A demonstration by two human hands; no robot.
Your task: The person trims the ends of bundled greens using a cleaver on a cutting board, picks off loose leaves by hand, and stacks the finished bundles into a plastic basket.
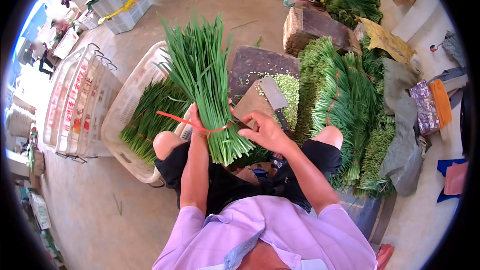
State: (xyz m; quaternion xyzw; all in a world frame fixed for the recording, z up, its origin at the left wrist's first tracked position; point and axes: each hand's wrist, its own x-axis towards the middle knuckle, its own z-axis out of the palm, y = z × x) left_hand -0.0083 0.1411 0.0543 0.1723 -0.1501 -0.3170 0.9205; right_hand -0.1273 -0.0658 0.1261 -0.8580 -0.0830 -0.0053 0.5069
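Observation:
A bunch of green garlic chives (pixel 207 75) stands upright over my lap, its cut pale ends pointing down. A red tie (pixel 180 121) circles it low down, one long tail sticking out to the left. My left hand (pixel 196 120) is wrapped around the bunch's left side, beside the tie. On the other side, my right hand (pixel 265 130) is close to the stems with thumb and fingers apart; whether its fingertips touch them is unclear. Beyond it, a cleaver (pixel 272 92) with a dark handle lies on a board (pixel 255 104) among chopped stem ends (pixel 287 87).
At my left, a white plastic basket (pixel 112 130) holds tied bunches, with stacked crates (pixel 75 102) beside it. Piled chives (pixel 325 90) lie at my right, next to grey cloth (pixel 402 145). A wooden block (pixel 320 30) stands ahead. Other people are in the background.

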